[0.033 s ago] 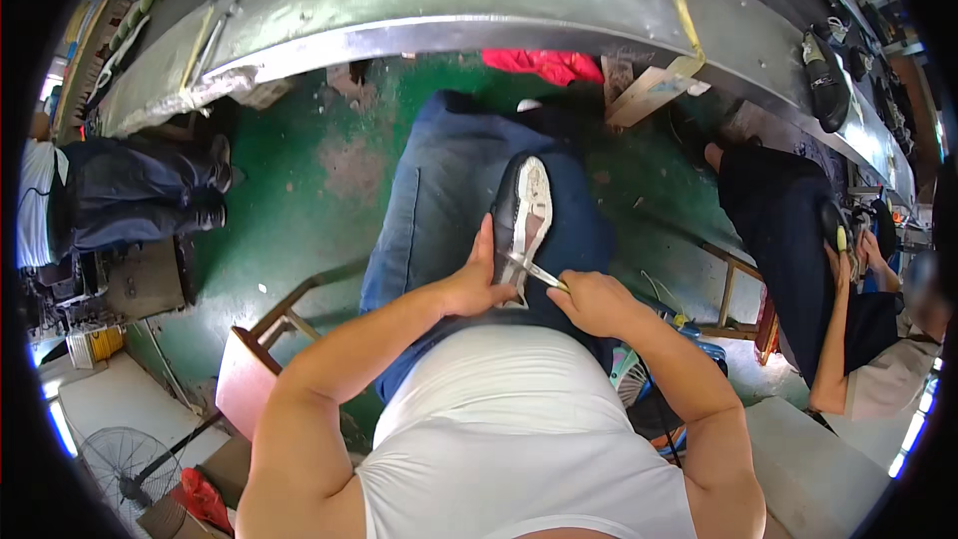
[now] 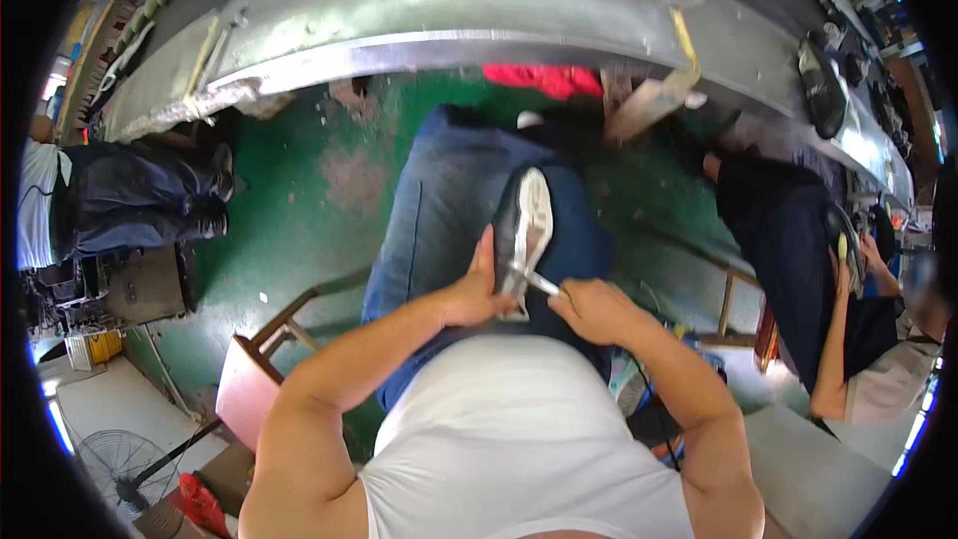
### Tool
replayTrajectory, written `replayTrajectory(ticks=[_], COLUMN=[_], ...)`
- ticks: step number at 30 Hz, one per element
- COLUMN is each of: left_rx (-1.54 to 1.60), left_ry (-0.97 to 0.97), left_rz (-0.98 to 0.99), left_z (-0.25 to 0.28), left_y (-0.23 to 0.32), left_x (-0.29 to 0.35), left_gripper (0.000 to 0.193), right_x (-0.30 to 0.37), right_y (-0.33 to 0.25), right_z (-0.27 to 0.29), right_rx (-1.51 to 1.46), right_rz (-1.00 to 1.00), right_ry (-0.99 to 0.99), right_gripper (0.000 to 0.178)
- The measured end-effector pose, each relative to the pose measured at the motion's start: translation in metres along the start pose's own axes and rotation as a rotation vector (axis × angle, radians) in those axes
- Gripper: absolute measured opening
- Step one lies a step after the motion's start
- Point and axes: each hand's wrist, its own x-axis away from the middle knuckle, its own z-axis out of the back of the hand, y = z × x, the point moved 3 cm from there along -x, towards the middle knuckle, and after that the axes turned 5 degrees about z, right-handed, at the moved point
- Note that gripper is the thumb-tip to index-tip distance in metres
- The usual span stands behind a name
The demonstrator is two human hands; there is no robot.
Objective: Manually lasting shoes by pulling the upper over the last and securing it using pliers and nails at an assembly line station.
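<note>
A dark shoe (image 2: 540,210) lies on my lap with its white and brownish sole turned up and its toe away from me. My left hand (image 2: 473,289) grips its near end from the left, thumb and fingers around the side. From the right, my right hand (image 2: 597,310) is closed on the handle of a slim silver knife-like tool (image 2: 540,282). The tool's tip rests on or just over the sole near the heel; blur hides whether it touches. My fingers partly cover the heel end.
A long metal-topped bench (image 2: 399,20) crosses ahead, with dark shoes (image 2: 824,90) at its right. Red cloth (image 2: 547,80) lies beneath it. At right a seated co-worker (image 2: 878,349) handles a shoe; another person's legs (image 2: 150,185) are at left. A pink stool (image 2: 245,386) and fan (image 2: 125,474) stand behind left.
The view has tilted slightly, so the bench and shoe appear a little lower. The tool and both hands stay at the heel end, with small movement blur.
</note>
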Motion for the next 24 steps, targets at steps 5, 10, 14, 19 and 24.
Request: replayTrajectory(ticks=[5,10,14,19,24], left_rx=[0.432,0.7,0.867,0.658,-0.644], left_ry=[0.434,0.261,0.207,0.462,0.86], left_rz=[0.161,0.165,0.042,-0.33,-0.506], left_z=[0.016,0.048,0.115,0.24,0.335], left_y=[0.0,0.001,0.041,0.167,0.292], left_x=[-0.044,-0.05,-0.009,0.023,-0.042], left_gripper=[0.091,0.061,0.052,0.053,0.058], right_x=[0.01,0.012,0.008,-0.008,-0.026], right_y=[0.027,0.028,0.031,0.111,0.191], right_z=[0.002,0.065,0.151,0.256,0.336], right_rx=[-0.492,-0.226,0.095,0.444,0.463], right_rz=[-0.089,0.058,0.176,0.126,-0.248], right_ry=[0.033,0.328,0.758,1.33,1.358], right_gripper=[0.039,0.035,0.038,0.043,0.047])
